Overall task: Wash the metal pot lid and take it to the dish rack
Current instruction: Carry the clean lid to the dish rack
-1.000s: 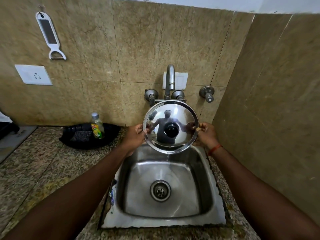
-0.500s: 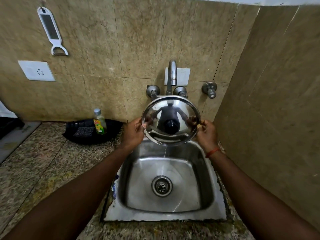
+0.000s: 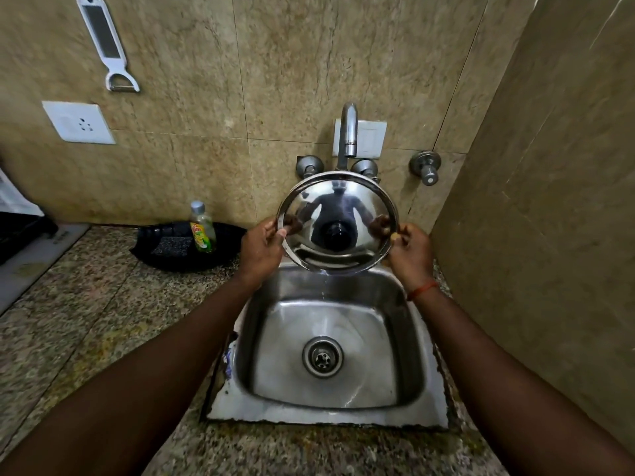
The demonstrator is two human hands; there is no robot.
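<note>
The shiny metal pot lid (image 3: 338,204) is held upright over the back of the steel sink (image 3: 426,352), its mirror-like inside and dark centre knob facing me. My left hand (image 3: 261,250) grips its left rim and my right hand (image 3: 409,252) grips its right rim. The lid sits just below the tap spout (image 3: 349,132). A thin stream of water runs off the lid's bottom edge into the basin. The dish rack is out of view.
A dish soap bottle (image 3: 202,228) stands in a black tray (image 3: 165,249) on the granite counter (image 3: 86,321) left of the sink. Tap valves (image 3: 426,168) stick out of the tiled wall. A side wall (image 3: 549,235) closes in the right.
The lid has tilted slightly, its top leaning back under the spout, and water now drips from its lower edge. Both hands keep their grip on the rim.
</note>
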